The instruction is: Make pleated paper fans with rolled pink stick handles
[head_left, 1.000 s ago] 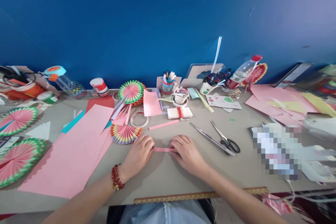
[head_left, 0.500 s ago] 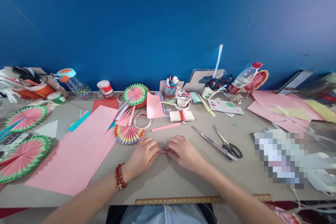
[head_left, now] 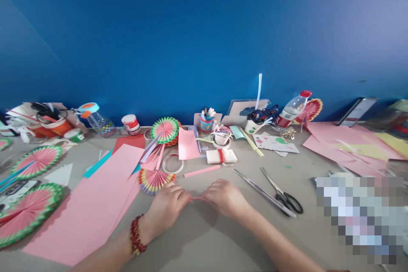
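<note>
strip (head_left: 196, 198) between the left hand (head_left: 168, 204) and the right hand (head_left: 227, 197) is plain pink, kinda like the sheet (head_left: 92, 204) left of the left hand. just past that hand there's a half fan (head_left: 156, 180) in pink, yellow, orange and lilac bands, and beyond it a round fan (head_left: 164, 131), pink middle, green zigzag rim. bracelet (head_left: 135, 234) behind the left hand is dark red. right of the right hand: black-handled scissors (head_left: 276, 188). surface (head_left: 197, 238) under both hands is greyish, wall (head_left: 204, 34) beyond them deep blue.

The left hand (head_left: 168, 205) and right hand (head_left: 225, 199) hold a narrow pink paper strip (head_left: 196, 198) between them; black-handled scissors (head_left: 279, 193) lie rightward, a pleated paper fan (head_left: 155, 180) just beyond the left hand.
</note>
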`<action>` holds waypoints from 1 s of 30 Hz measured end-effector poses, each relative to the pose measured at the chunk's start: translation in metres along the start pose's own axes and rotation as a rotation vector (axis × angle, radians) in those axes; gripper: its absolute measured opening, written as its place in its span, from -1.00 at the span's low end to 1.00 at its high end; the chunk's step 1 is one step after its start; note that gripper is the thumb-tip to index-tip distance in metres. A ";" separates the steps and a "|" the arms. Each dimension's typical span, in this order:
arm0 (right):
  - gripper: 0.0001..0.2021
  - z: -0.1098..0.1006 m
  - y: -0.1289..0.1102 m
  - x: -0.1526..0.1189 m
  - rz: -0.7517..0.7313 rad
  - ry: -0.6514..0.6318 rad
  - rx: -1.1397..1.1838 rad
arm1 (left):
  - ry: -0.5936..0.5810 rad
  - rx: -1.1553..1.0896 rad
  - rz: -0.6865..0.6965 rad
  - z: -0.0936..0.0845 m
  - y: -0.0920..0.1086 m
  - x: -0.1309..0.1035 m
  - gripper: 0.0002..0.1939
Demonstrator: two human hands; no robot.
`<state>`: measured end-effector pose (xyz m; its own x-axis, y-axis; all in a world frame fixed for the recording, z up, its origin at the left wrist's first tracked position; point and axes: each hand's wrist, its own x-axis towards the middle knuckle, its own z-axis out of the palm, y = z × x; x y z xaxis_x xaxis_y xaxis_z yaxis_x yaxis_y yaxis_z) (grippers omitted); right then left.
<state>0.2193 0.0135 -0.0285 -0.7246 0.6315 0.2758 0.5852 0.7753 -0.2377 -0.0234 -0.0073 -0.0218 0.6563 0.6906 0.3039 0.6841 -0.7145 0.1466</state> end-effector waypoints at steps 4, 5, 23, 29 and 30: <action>-0.66 -0.016 0.020 -0.010 0.038 0.072 0.029 | 0.128 -0.040 -0.071 -0.015 -0.023 -0.018 -0.71; -0.64 -0.021 0.025 -0.012 0.073 0.102 0.026 | 0.213 -0.042 -0.073 -0.021 -0.027 -0.021 -0.73; -0.63 -0.036 0.001 -0.015 -0.099 0.091 0.082 | 0.010 -0.045 0.112 -0.030 0.022 0.008 -0.75; -0.58 -0.052 -0.003 -0.015 -0.192 0.040 0.206 | 0.060 -0.122 0.071 -0.039 0.031 -0.014 -0.74; -0.57 -0.051 -0.004 -0.015 -0.201 0.039 0.202 | 0.059 -0.132 0.060 -0.038 0.031 -0.016 -0.75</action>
<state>0.2462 0.0011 0.0157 -0.8019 0.4685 0.3706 0.3443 0.8695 -0.3543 -0.0245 -0.0449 0.0140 0.6724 0.6410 0.3702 0.5934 -0.7657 0.2480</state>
